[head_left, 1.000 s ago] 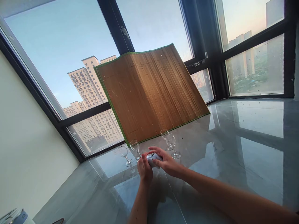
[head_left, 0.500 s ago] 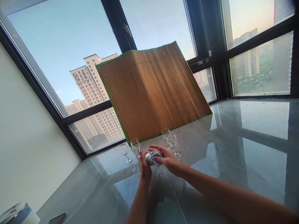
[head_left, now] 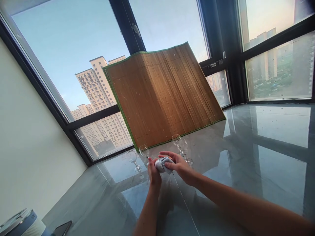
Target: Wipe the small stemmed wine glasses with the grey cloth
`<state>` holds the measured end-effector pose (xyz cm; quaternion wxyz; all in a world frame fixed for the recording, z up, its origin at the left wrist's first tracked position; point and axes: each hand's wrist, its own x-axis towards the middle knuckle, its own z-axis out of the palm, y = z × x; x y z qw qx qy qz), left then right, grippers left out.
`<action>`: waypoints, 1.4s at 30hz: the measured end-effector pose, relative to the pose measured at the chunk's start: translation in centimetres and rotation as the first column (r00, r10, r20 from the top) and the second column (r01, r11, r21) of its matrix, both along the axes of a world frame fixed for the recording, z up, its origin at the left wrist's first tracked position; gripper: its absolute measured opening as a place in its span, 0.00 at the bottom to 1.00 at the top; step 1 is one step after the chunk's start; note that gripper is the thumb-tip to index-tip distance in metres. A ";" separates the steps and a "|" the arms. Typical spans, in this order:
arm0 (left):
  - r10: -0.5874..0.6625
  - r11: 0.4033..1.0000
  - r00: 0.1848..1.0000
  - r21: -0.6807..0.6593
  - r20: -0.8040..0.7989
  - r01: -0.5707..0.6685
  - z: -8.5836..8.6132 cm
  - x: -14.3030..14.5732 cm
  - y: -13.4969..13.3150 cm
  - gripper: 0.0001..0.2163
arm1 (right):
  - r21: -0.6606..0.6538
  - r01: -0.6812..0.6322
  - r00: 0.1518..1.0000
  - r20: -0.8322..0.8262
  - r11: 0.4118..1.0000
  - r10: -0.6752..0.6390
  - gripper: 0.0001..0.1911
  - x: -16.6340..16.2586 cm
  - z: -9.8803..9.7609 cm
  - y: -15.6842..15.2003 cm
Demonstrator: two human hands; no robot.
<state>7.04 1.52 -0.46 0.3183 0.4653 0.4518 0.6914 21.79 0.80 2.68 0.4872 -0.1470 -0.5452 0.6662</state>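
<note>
Facing each other short of the table's [head_left: 98, 200] far edge, left hand [head_left: 154, 174] and right hand [head_left: 181, 167] hold grey cloth [head_left: 167, 163], which they partly hide.

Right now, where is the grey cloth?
In the head view, the cloth is just below the picture's centre, between the left hand and the right hand, on the near side of the mat.

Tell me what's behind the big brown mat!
Past the brown mat's edges you can see a dark window frame, tall buildings and sky. Whatever is right behind its middle is covered.
</note>
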 end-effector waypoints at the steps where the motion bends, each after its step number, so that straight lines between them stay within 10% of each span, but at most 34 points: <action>1: 0.041 0.999 0.996 0.000 -0.081 -0.041 0.1 0.0 -0.2 0.35 | -0.002 0.005 1.000 0.008 1.000 -0.005 0.29 0.0 -0.1 0.1; 8: 0.445 0.892 0.686 0.220 -0.575 -0.394 0.6 -0.7 -1.8 0.26 | -0.042 -0.040 0.996 0.074 0.998 0.043 0.38 0.4 -0.4 0.7; 42: 0.261 0.965 0.849 0.116 -0.458 -0.235 0.6 -0.3 -1.2 0.26 | -0.034 -0.036 0.999 0.028 0.999 0.037 0.25 1.0 0.3 1.3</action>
